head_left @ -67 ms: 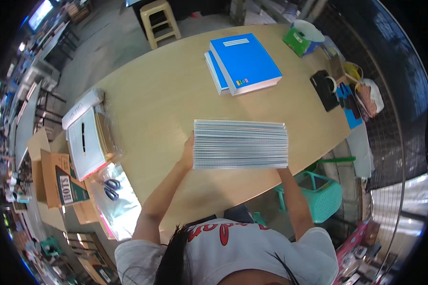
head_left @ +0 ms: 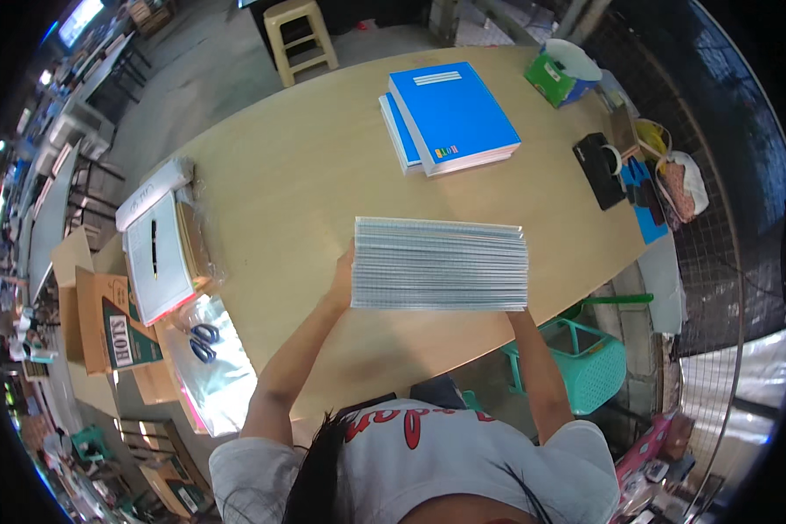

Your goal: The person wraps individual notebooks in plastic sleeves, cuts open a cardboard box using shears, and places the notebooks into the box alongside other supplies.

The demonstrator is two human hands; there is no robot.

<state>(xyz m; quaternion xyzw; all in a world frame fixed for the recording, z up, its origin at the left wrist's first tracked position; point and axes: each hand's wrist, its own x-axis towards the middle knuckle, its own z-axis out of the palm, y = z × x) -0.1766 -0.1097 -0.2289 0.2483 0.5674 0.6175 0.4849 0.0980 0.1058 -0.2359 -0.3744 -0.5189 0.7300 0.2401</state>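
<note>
A thick stack of notebooks [head_left: 439, 266] is held over the near middle of the table, its striped page edges facing up at me. My left hand [head_left: 344, 269] grips the stack's left side, with most of its fingers hidden behind the pages. At the lower right corner, my right hand [head_left: 517, 316] supports the other side, and the stack covers nearly all of it. Beyond them, more blue-covered notebooks [head_left: 458, 109] lie piled flat at the far side of the table, the upper pile overlapping the lower one unevenly.
The wooden table [head_left: 279, 192] carries a clipboard-like pad with a pen [head_left: 155, 249], scissors [head_left: 203, 342] and clear plastic sheets on the left. A green box [head_left: 555, 79], a black case [head_left: 598, 170] and pouches line its right edge. A cardboard box [head_left: 105, 319] and a green stool [head_left: 585, 367] stand beside it.
</note>
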